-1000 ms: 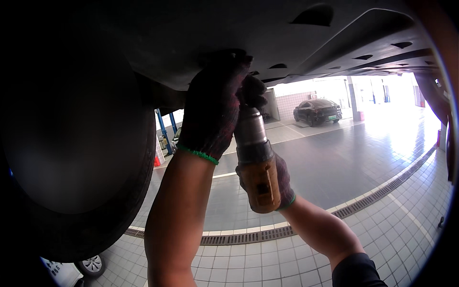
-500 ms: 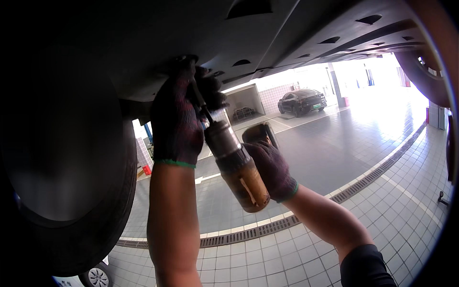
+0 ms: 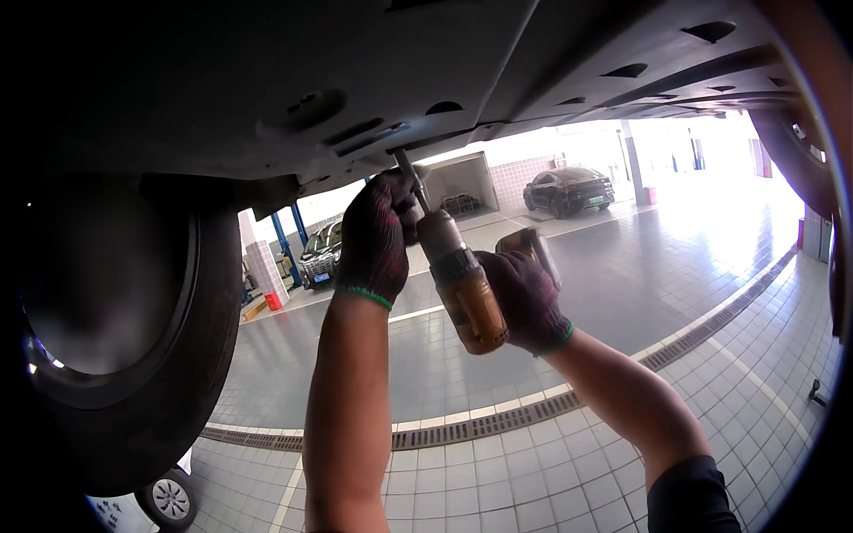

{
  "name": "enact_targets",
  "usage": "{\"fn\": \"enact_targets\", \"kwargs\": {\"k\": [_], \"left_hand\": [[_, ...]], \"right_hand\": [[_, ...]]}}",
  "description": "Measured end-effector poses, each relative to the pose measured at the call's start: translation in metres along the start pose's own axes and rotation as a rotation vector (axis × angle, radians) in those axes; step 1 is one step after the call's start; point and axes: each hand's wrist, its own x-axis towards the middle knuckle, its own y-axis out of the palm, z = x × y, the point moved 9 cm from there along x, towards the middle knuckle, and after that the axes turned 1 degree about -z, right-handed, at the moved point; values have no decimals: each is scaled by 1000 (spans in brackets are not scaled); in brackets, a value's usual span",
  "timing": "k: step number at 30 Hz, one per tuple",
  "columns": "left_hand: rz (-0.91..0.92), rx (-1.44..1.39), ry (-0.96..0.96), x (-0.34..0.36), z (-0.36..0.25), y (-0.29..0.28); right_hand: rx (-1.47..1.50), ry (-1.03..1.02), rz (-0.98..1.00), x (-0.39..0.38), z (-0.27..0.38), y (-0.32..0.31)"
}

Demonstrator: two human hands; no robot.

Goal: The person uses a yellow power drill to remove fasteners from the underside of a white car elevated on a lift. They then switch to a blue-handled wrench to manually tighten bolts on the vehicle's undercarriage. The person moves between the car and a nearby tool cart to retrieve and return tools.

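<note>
Overhead is a car's dark underbody panel (image 3: 551, 80), with an oval recess (image 3: 311, 108) and slots. A long metal extension bar (image 3: 405, 165) rises from the nose of a worn orange-and-black power drill (image 3: 469, 298), its top at the panel beside a slot. My left hand (image 3: 373, 244), in a dark knitted glove with a green cuff, is closed around the bar just above the drill's nose. My right hand (image 3: 533, 311), gloved alike, grips the drill's handle; a battery pack (image 3: 538, 244) shows above that hand.
A large tyre (image 3: 151, 413) hangs close at my left, another (image 3: 782, 151) at far right. Parked cars (image 3: 569, 191) (image 3: 320, 262) stand beyond. Blue lift posts (image 3: 289, 244) and a tiled pillar (image 3: 265, 266) are at back left; a drain grate (image 3: 484, 425) crosses the tiled floor.
My left hand has come down from the recess, which now shows. The bar is more exposed and meets the panel further right. The drill is tilted and higher in the view than a second ago.
</note>
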Motion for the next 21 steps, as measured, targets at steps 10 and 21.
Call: {"fn": "enact_targets", "kwargs": {"k": [10, 21], "left_hand": [[1, 795, 277, 63, -26, -4], [-2, 796, 383, 66, -30, 0]], "right_hand": [[-154, 31, -58, 31, -21, 34], [529, 299, -50, 18, -70, 67]]}}
